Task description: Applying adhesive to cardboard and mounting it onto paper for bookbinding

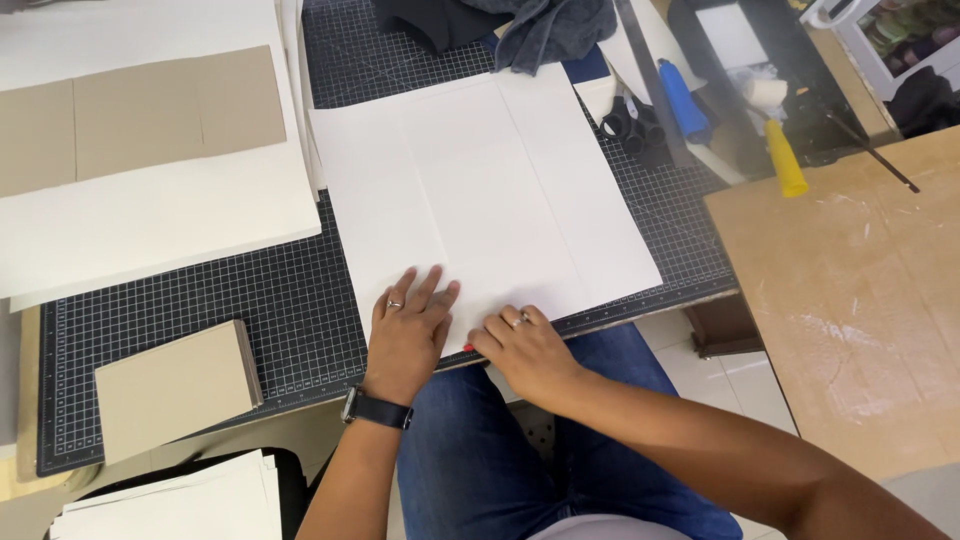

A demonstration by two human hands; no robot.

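left hand [408,330] lies flat and right hand [522,345] presses curled fingers on a white folded sheet [480,195]; grey board stack [175,388] on the cutting mat [290,300].

Gridded black cutting mat [300,300] covers worktable; scuffed brown board surface [850,300] at right; pale tiled floor [700,370] below.

Lots of stuff around the edges: gridded cutting mat [280,300] under everything, a stack of grey board [175,388] bottom left, big white sheets with a brown card strip [140,115] top left. More white paper [170,505] at the bottom. Up top there's grey cloth [555,30], a blue-handled tool [683,100], a yellow handle [785,160], plus a wooden board [850,300] at right.
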